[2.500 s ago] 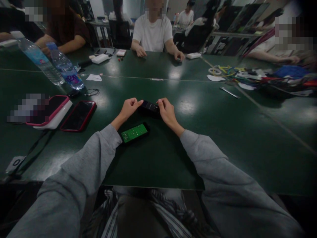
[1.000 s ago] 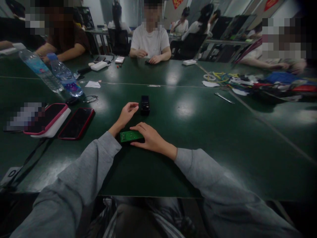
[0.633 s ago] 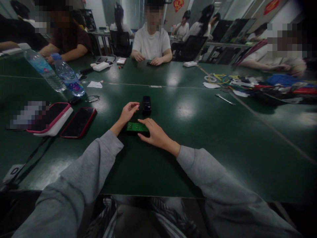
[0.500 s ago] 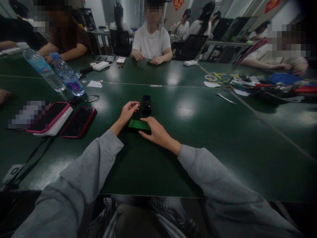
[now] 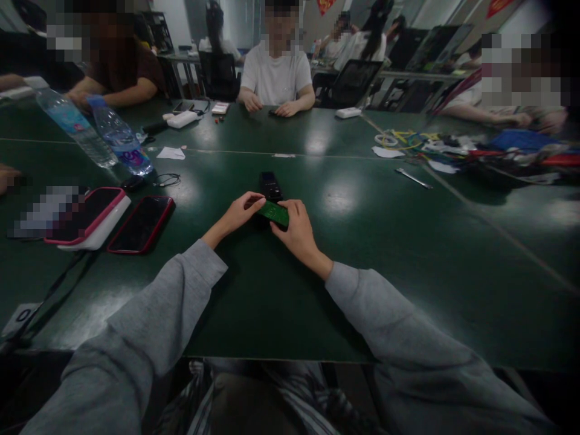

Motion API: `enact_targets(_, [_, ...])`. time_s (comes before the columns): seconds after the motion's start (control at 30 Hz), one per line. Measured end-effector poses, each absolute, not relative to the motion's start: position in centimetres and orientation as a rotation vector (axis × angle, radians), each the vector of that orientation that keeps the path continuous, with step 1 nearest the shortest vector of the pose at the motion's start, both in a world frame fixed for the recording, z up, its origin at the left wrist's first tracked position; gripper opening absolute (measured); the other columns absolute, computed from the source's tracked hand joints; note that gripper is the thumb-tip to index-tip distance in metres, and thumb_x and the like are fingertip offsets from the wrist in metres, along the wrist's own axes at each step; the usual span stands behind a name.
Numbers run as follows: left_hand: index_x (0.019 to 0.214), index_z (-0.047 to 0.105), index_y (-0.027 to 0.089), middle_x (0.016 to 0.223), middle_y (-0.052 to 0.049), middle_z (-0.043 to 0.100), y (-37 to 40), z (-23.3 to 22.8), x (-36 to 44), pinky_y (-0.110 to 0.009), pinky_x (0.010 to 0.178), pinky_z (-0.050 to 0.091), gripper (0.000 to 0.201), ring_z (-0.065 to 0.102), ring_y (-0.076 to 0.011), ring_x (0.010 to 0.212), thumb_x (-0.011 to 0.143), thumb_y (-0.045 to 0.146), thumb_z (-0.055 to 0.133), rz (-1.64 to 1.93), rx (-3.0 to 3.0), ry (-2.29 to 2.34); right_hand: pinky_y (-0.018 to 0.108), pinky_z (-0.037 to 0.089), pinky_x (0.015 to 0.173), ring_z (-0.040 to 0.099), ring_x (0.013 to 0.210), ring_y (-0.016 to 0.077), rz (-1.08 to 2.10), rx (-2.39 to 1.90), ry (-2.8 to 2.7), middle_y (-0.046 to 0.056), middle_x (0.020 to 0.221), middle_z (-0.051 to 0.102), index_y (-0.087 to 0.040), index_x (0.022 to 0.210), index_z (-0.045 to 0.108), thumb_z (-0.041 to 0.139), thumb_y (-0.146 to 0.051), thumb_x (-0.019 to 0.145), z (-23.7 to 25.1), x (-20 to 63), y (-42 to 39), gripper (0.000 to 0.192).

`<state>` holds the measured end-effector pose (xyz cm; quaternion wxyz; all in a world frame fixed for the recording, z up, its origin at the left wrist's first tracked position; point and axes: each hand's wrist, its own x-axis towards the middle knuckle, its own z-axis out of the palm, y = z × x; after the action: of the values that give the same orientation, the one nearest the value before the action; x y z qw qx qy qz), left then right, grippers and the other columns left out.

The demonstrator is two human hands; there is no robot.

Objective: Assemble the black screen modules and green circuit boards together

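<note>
A small green circuit board (image 5: 273,212) in a black shell is held just above the dark green table (image 5: 362,254). My right hand (image 5: 296,232) grips its near and right side. My left hand (image 5: 238,212) pinches its left end with the fingertips. Directly behind the board lies a black remote-like casing (image 5: 269,183) on the table, touched by neither hand.
Two phones with red cases (image 5: 141,223) lie at left, with two water bottles (image 5: 118,136) behind them. A metal tool (image 5: 413,177) and a pile of cables and tape (image 5: 475,151) sit at right. Other people sit across the table.
My right hand picked the green board up from near my left wrist and carried it forward. My left hand closed onto its left end. The black casing stayed put.
</note>
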<state>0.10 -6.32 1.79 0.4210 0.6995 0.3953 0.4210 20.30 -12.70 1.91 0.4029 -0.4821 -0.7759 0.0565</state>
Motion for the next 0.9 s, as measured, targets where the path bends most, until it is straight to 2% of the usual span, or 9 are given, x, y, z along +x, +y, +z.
enact_targets(0.13, [0.115, 0.067, 0.019, 0.114, -0.01, 0.069, -6.5, 1.9, 0.0, -0.037, 0.092, 0.05, 0.047, 0.064, -0.0225, 0.104, 0.089, 0.058, 0.061, 1.017, 1.874, 1.088, 0.058, 0.051, 0.096, 0.051, 0.12, 0.0357, 0.153, -1.195, -1.95, 0.013, 0.124, 0.048, -0.026, 0.129, 0.052, 0.067, -0.023, 0.082, 1.7, 20.3, -12.7, 0.049])
enact_targets(0.3, [0.12, 0.067, 0.021, 0.114, -0.01, 0.069, -6.5, 1.8, -0.2, -0.038, 0.094, 0.049, 0.05, 0.064, -0.0234, 0.108, 0.086, 0.058, 0.066, 0.96, 1.846, 1.081, 0.057, 0.049, 0.101, 0.049, 0.122, 0.0346, 0.207, -1.166, -1.921, 0.013, 0.125, 0.046, -0.025, 0.125, 0.054, 0.069, -0.024, 0.081, 2.0, 20.4, -12.7, 0.046])
enact_targets(0.47, [0.114, 0.069, 0.02, 0.12, -0.01, 0.069, -6.6, 2.3, -0.3, -0.036, 0.097, 0.048, 0.046, 0.064, -0.0226, 0.11, 0.079, 0.049, 0.076, 1.004, 1.725, 1.033, 0.053, 0.046, 0.108, 0.051, 0.123, 0.03, 0.361, -1.075, -1.883, 0.012, 0.124, 0.048, -0.025, 0.12, 0.054, 0.062, -0.041, 0.092, 2.4, 20.3, -12.8, 0.033])
enact_targets(0.63, [0.113, 0.069, 0.019, 0.114, -0.009, 0.07, -6.7, 2.7, -0.5, -0.032, 0.088, 0.051, 0.045, 0.065, -0.0205, 0.103, 0.077, 0.044, 0.079, 1.13, 1.593, 0.98, 0.05, 0.05, 0.103, 0.06, 0.115, 0.0278, 0.618, -1.126, -1.729, 0.014, 0.123, 0.059, -0.021, 0.122, 0.053, 0.062, -0.057, 0.091, 1.4, 20.5, -11.7, 0.048])
enact_targets(0.8, [0.117, 0.068, 0.019, 0.122, -0.01, 0.069, -6.5, 2.7, -0.7, -0.032, 0.093, 0.05, 0.053, 0.064, -0.0223, 0.112, 0.075, 0.048, 0.081, 1.145, 1.544, 0.932, 0.049, 0.05, 0.103, 0.063, 0.12, 0.0291, 0.774, -1.067, -1.783, 0.013, 0.127, 0.065, -0.021, 0.125, 0.055, 0.069, -0.052, 0.089, 1.1, 20.9, -11.2, 0.05])
enact_targets(0.9, [0.116, 0.069, 0.018, 0.117, -0.011, 0.072, -6.2, 2.7, -0.9, -0.034, 0.095, 0.049, 0.057, 0.065, -0.023, 0.112, 0.082, 0.064, 0.068, 1.115, 1.518, 0.95, 0.049, 0.053, 0.099, 0.065, 0.115, 0.0297, 0.678, -1.055, -1.865, 0.013, 0.125, 0.066, -0.02, 0.129, 0.055, 0.073, -0.043, 0.087, 1.5, 20.9, -11.6, 0.051])
